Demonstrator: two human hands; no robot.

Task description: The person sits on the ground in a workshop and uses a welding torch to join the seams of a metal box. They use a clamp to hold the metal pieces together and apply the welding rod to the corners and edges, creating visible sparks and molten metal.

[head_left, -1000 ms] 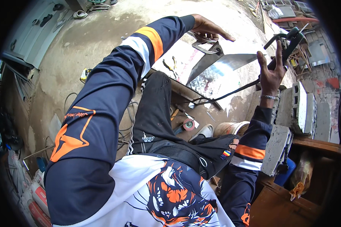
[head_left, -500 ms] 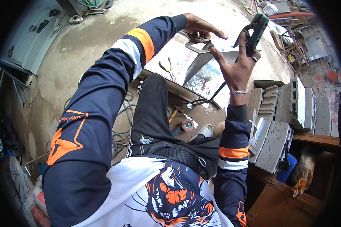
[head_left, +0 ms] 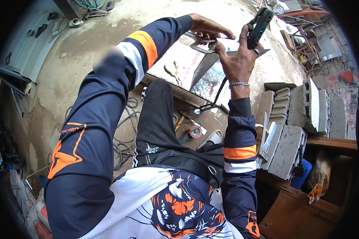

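Observation:
At the far side of a low work surface covered with a shiny sheet (head_left: 180,57), my left hand (head_left: 209,27) has one finger stretched to the right, its other fingers curled at a silver metal clamp (head_left: 205,49). A grey, pointed piece of sheet metal (head_left: 204,71) lies by the clamp, its tip showing beyond my right hand. My right hand (head_left: 239,63) grips a dark green power tool (head_left: 262,24), kind unclear, with a black cord (head_left: 221,89) hanging down. My right thumb reaches close to the clamp. Pliers with yellow-and-black handles (head_left: 172,71) lie on the sheet.
Below the work surface, an angle grinder (head_left: 195,132) lies on the floor near my sandal. Black cables (head_left: 125,119) coil beside my left leg. Concrete blocks (head_left: 295,107) stand stacked on my right, near a wooden cabinet (head_left: 299,215). A green hose (head_left: 89,4) lies far left.
My right hand has moved left with the power tool, bringing its thumb nearer the clamp. My left hand stays at the clamp. The view has shifted slightly.

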